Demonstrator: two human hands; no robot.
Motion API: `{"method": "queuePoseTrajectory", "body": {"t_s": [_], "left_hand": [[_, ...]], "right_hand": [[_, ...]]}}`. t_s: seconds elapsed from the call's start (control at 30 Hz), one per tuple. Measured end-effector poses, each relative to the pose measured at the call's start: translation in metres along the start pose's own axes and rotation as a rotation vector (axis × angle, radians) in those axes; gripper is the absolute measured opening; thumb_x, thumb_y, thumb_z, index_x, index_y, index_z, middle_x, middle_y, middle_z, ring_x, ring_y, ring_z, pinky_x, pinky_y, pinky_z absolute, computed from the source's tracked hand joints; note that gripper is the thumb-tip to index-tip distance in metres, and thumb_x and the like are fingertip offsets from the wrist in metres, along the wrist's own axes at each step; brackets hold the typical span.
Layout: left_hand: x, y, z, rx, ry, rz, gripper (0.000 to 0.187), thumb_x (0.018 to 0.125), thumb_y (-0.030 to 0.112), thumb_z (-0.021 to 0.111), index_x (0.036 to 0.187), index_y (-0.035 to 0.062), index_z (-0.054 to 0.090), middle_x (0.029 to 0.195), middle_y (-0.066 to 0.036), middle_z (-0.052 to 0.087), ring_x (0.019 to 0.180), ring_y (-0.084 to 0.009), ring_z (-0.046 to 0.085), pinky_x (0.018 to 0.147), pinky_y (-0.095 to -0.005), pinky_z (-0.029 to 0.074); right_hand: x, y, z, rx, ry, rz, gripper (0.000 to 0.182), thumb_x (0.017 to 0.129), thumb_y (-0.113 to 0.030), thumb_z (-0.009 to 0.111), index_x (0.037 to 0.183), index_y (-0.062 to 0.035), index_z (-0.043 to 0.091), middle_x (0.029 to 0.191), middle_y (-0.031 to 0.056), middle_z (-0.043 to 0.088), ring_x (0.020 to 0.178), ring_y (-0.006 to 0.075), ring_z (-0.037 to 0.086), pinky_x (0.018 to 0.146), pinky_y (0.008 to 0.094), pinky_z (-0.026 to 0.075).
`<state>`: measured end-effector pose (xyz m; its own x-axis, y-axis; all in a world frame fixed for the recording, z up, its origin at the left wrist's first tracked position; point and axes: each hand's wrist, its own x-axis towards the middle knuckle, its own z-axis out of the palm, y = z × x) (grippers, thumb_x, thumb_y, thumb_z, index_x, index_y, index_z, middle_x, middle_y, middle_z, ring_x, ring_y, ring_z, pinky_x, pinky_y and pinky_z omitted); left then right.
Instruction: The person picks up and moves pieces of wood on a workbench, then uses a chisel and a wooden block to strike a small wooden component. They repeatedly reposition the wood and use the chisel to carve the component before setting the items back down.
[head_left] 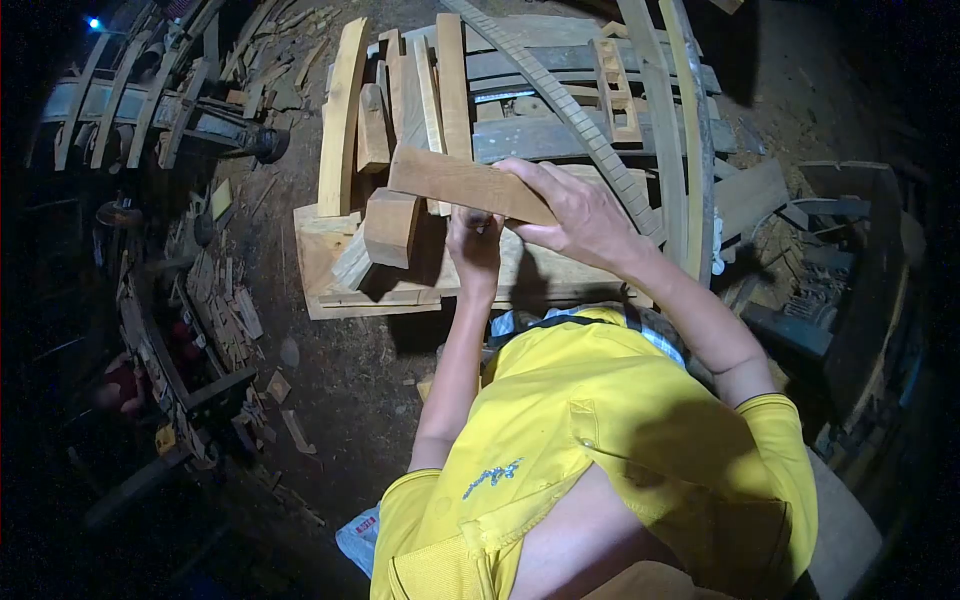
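A flat brown piece of wood (455, 182) is held tilted above the bench. My right hand (585, 215) grips its right end, with the fingers over the upper edge and the thumb below. My left hand (474, 250) is closed just under the wood's lower edge. A small dark rounded end shows at the top of that fist, but I cannot make out what it belongs to. Left of my left hand, a thick wooden block (391, 228) stands on the plank bench top (545, 262). Behind it lies a shorter wooden piece (373, 130).
Long light boards (343, 115) lie at the back left of the bench. A notched curved strip (560, 95) crosses the back, near a slotted wooden piece (617, 92). Long curved beams (662, 130) run along the right. Wood scraps (240, 310) litter the floor at left.
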<state>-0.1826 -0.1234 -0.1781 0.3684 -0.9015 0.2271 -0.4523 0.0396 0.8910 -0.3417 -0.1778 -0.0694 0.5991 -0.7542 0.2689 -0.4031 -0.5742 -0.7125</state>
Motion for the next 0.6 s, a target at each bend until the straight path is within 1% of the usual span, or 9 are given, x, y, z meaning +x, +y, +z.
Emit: {"method": "queuePoseTrajectory", "body": {"t_s": [0.07, 0.13, 0.17, 0.3, 0.4, 0.43, 0.47, 0.53, 0.6], "left_hand": [[-0.001, 0.001, -0.001, -0.047, 0.014, 0.024, 0.031, 0.074, 0.002, 0.068, 0.101, -0.0008, 0.054, 0.087, -0.012, 0.063, 0.081, -0.0215, 0.061, 0.072, -0.0302, 0.048], [0.001, -0.001, -0.002, -0.124, -0.018, -0.169, 0.026, 0.076, 0.003, 0.067, 0.098, 0.0001, 0.055, 0.087, -0.011, 0.064, 0.08, -0.0202, 0.062, 0.072, -0.0299, 0.048], [0.002, 0.007, -0.003, -0.109, 0.027, -0.114, 0.022, 0.077, 0.004, 0.067, 0.096, 0.0012, 0.055, 0.085, -0.011, 0.064, 0.079, -0.0182, 0.062, 0.072, -0.0297, 0.048], [0.006, 0.014, -0.007, -0.026, 0.03, -0.079, 0.023, 0.079, 0.006, 0.067, 0.097, 0.0007, 0.054, 0.086, -0.011, 0.064, 0.08, -0.0173, 0.062, 0.071, -0.0298, 0.048], [0.003, 0.015, -0.006, -0.09, -0.008, -0.105, 0.025, 0.078, 0.006, 0.068, 0.098, 0.0002, 0.054, 0.086, -0.011, 0.064, 0.078, -0.0178, 0.061, 0.071, -0.0295, 0.048], [0.0, -0.002, -0.003, -0.02, 0.022, 0.035, 0.025, 0.079, 0.007, 0.068, 0.099, -0.0007, 0.055, 0.083, -0.011, 0.063, 0.076, -0.0155, 0.059, 0.069, -0.0293, 0.048], [-0.002, -0.003, -0.003, -0.021, 0.019, 0.04, 0.025, 0.079, 0.007, 0.068, 0.099, -0.0007, 0.055, 0.083, -0.011, 0.063, 0.076, -0.0155, 0.059, 0.069, -0.0293, 0.048], [-0.004, -0.003, -0.004, -0.066, 0.114, -0.25, 0.023, 0.08, 0.008, 0.067, 0.099, -0.0002, 0.057, 0.083, -0.008, 0.061, 0.075, -0.0135, 0.057, 0.07, -0.0285, 0.047], [-0.011, -0.009, -0.01, -0.231, 0.11, -0.225, 0.021, 0.08, 0.009, 0.067, 0.098, 0.0008, 0.058, 0.087, -0.006, 0.059, 0.079, -0.0125, 0.056, 0.072, -0.0277, 0.047]], "right_hand": [[-0.004, 0.016, 0.01, -0.063, -0.089, 0.014, 0.064, 0.069, -0.017, 0.072, 0.126, -0.0165, 0.043, 0.098, 0.0122, 0.058, 0.089, 0.0302, 0.06, 0.072, 0.0393, 0.052], [-0.009, 0.026, 0.013, -0.085, -0.107, 0.02, 0.063, 0.069, -0.017, 0.072, 0.125, -0.0161, 0.042, 0.101, 0.0122, 0.058, 0.092, 0.0307, 0.059, 0.077, 0.0393, 0.051], [-0.007, 0.03, 0.012, -0.107, -0.127, 0.023, 0.063, 0.069, -0.016, 0.071, 0.125, -0.0157, 0.042, 0.104, 0.0122, 0.058, 0.096, 0.0311, 0.058, 0.083, 0.0392, 0.049], [0.0, 0.023, -0.004, -0.002, -0.048, 0.168, 0.067, 0.069, -0.019, 0.072, 0.128, -0.0159, 0.041, 0.113, 0.0136, 0.057, 0.1, 0.0315, 0.058, 0.083, 0.0385, 0.049], [-0.003, 0.027, 0.0, -0.055, -0.173, 0.118, 0.068, 0.069, -0.019, 0.072, 0.128, -0.0159, 0.041, 0.116, 0.0134, 0.056, 0.1, 0.032, 0.058, 0.084, 0.0394, 0.049], [-0.007, 0.036, 0.006, -0.058, -0.168, 0.12, 0.068, 0.069, -0.019, 0.072, 0.128, -0.0159, 0.041, 0.116, 0.0134, 0.056, 0.1, 0.032, 0.058, 0.084, 0.0394, 0.049], [-0.011, 0.046, 0.013, -0.133, -0.17, 0.064, 0.064, 0.071, -0.025, 0.071, 0.127, -0.0162, 0.042, 0.109, 0.0148, 0.058, 0.096, 0.0327, 0.059, 0.082, 0.0413, 0.049], [-0.009, 0.054, 0.012, -0.216, -0.168, -0.002, 0.061, 0.073, -0.031, 0.07, 0.126, -0.0165, 0.043, 0.102, 0.0161, 0.06, 0.092, 0.0333, 0.06, 0.08, 0.0432, 0.049], [-0.008, 0.044, 0.003, -0.005, -0.065, 0.206, 0.061, 0.076, -0.036, 0.067, 0.128, -0.0159, 0.042, 0.107, 0.018, 0.059, 0.097, 0.0343, 0.059, 0.084, 0.0434, 0.047]]}}
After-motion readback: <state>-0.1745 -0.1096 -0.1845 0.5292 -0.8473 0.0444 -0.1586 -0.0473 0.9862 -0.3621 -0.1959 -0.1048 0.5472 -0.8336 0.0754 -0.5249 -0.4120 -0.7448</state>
